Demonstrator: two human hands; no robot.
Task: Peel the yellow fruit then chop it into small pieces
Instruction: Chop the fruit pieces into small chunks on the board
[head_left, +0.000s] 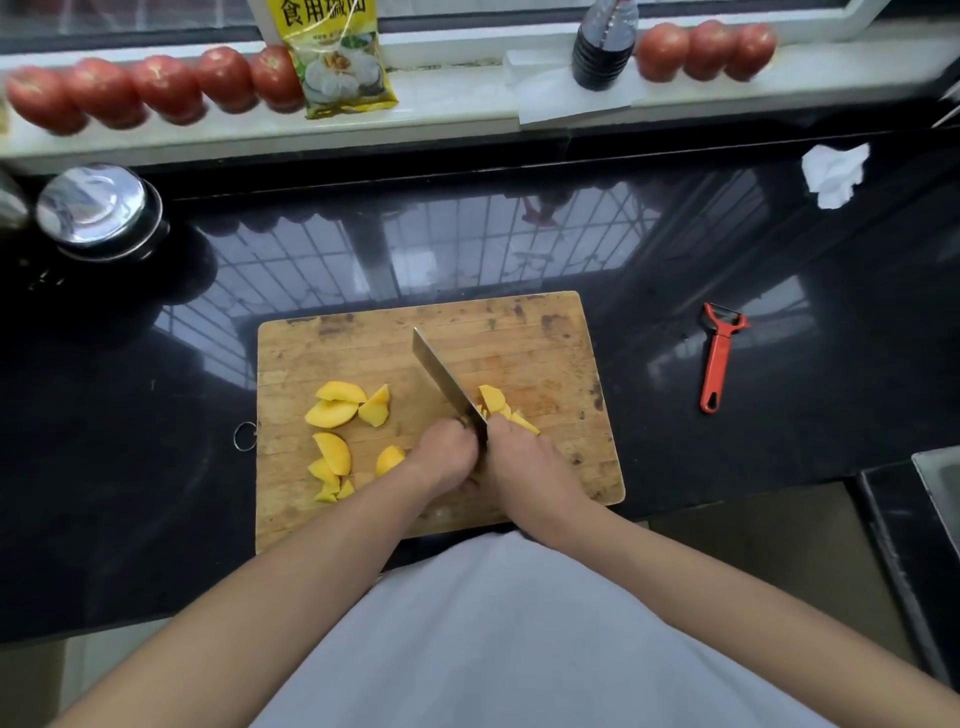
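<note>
Yellow fruit (332, 413) lies peeled in soft, slippery wedges at centre frame on the board (519, 338); left hand (448, 454) curls near the knife (447, 384), right hand (519, 457) pins pieces; grip wedges by flat cut faces.

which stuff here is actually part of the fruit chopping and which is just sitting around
In use: knife, left hand, right hand, yellow fruit pieces, cutting board.

Lying about: red peeler, tomatoes, yellow packet, dark bottle, crumpled tissue, steel lid.
</note>
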